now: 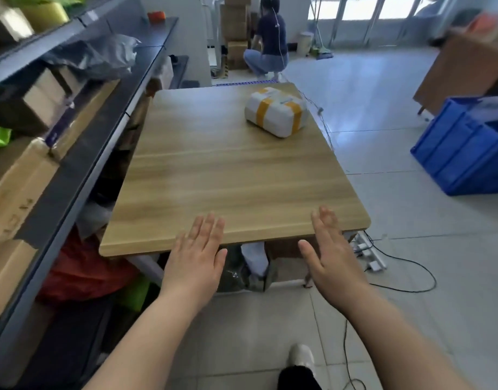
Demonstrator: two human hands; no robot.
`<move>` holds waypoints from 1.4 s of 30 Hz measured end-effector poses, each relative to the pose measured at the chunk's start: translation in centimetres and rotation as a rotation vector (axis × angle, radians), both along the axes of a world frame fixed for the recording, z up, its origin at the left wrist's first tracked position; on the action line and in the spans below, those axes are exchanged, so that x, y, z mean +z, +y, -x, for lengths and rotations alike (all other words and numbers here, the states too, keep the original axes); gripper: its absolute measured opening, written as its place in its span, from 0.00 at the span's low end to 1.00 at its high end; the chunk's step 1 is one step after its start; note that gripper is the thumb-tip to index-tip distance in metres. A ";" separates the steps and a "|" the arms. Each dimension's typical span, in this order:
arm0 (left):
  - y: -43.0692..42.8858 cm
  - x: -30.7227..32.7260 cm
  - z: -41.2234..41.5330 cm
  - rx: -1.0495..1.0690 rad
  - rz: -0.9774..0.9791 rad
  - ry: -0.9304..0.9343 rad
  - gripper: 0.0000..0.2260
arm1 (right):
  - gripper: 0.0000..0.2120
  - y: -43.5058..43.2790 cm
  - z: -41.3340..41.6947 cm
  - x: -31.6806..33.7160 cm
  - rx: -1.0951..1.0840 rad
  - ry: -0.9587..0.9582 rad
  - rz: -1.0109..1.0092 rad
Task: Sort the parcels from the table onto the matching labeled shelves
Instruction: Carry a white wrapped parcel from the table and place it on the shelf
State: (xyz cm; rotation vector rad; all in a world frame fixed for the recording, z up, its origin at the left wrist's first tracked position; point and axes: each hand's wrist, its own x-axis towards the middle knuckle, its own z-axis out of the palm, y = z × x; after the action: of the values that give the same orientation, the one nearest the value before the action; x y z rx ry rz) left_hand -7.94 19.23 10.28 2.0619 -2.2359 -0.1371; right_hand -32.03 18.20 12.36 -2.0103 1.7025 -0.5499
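Observation:
One white parcel [276, 111] wrapped with yellow tape lies near the far right corner of the wooden table [214, 175]. My left hand [195, 254] and my right hand [329, 254] hover over the table's near edge, both with straight fingers and holding nothing. The parcel is well beyond both hands. Dark shelves [81, 153] run along the left side, filled with cardboard boxes [19, 184] and a grey bag [98, 57].
A blue plastic crate [464, 147] stands on the floor at the right. A power strip with cables [371, 254] lies by the table's near right leg. A person [269, 43] crouches by stacked boxes beyond the table. Bags sit under the table.

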 end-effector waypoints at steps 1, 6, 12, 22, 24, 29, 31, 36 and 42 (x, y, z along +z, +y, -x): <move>-1.9 -0.1 0.8 0.011 -0.004 0.008 0.24 | 0.30 -1.9 0.7 0.0 0.015 0.010 -0.005; -11.4 0.0 6.6 0.022 -0.030 0.048 0.25 | 0.30 -11.8 5.3 1.0 0.062 0.054 -0.021; -19.5 -0.2 10.4 0.055 -0.026 0.108 0.24 | 0.30 -21.0 7.9 1.3 0.108 0.114 -0.062; -29.5 -2.7 5.9 0.056 -0.108 0.107 0.25 | 0.30 -29.2 3.2 -1.2 0.127 0.118 -0.133; -32.4 -2.4 5.4 0.019 -0.091 0.096 0.24 | 0.30 -30.3 2.1 -1.5 0.100 0.104 -0.147; -37.5 -3.0 5.1 -0.079 -0.095 0.141 0.27 | 0.30 -32.3 1.1 -2.9 0.022 0.088 -0.185; -38.3 -3.9 5.2 -0.104 -0.129 0.145 0.26 | 0.30 -32.5 1.5 -3.5 -0.008 0.076 -0.221; -40.0 -6.8 5.2 -0.084 -0.186 0.135 0.23 | 0.30 -36.4 1.9 -4.3 -0.032 0.062 -0.238; -41.0 -9.3 3.1 0.112 -0.184 0.188 0.26 | 0.30 -46.0 1.1 -4.5 0.090 0.101 -0.201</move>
State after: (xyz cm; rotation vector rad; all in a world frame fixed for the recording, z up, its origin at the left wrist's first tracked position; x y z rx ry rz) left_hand -11.02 -21.76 0.99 2.1540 -2.0608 -0.5228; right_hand -33.11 -27.78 7.84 -1.9865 1.6438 -0.2394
